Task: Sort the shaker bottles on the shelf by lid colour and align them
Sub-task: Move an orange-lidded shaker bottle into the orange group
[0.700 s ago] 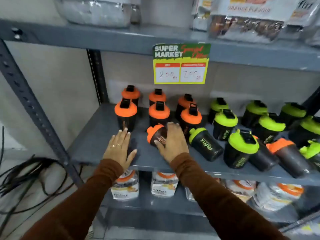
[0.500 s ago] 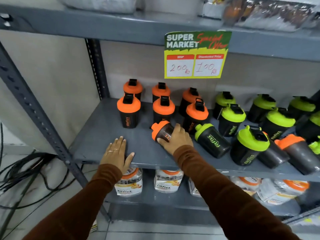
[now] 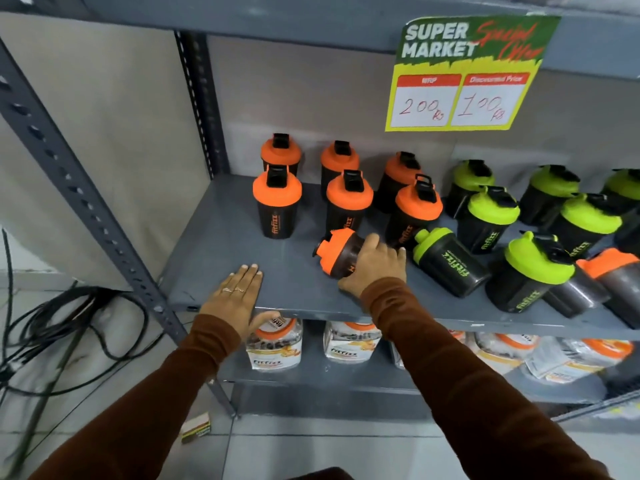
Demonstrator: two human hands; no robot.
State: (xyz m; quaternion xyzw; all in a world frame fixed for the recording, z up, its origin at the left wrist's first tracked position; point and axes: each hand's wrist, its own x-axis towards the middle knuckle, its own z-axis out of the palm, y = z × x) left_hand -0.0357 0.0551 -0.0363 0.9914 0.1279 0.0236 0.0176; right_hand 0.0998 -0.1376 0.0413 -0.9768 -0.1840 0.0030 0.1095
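My right hand (image 3: pixel 372 263) grips a black shaker bottle with an orange lid (image 3: pixel 335 250), tilted with its lid pointing left, just above the grey shelf (image 3: pixel 221 258). My left hand (image 3: pixel 239 294) rests flat and open on the shelf's front edge. Several orange-lidded bottles (image 3: pixel 277 199) stand upright in two rows at the back left. Several green-lidded bottles (image 3: pixel 491 209) stand to the right. One green-lidded bottle (image 3: pixel 448 259) lies on its side beside my right hand. Another orange-lidded bottle (image 3: pixel 613 278) lies tipped at the far right among the green ones.
A price sign (image 3: pixel 467 74) hangs from the shelf above. Packaged jars (image 3: pixel 273 344) fill the lower shelf. A slotted metal upright (image 3: pixel 79 188) stands at the left, with black cables (image 3: pixel 52 327) on the floor beside it. A small box (image 3: pixel 196 427) lies on the floor tiles.
My right hand has closed around the lying orange-lidded bottle and tipped it up off the shelf. My left hand has stayed flat on the shelf edge. The camera has shifted left and closer.
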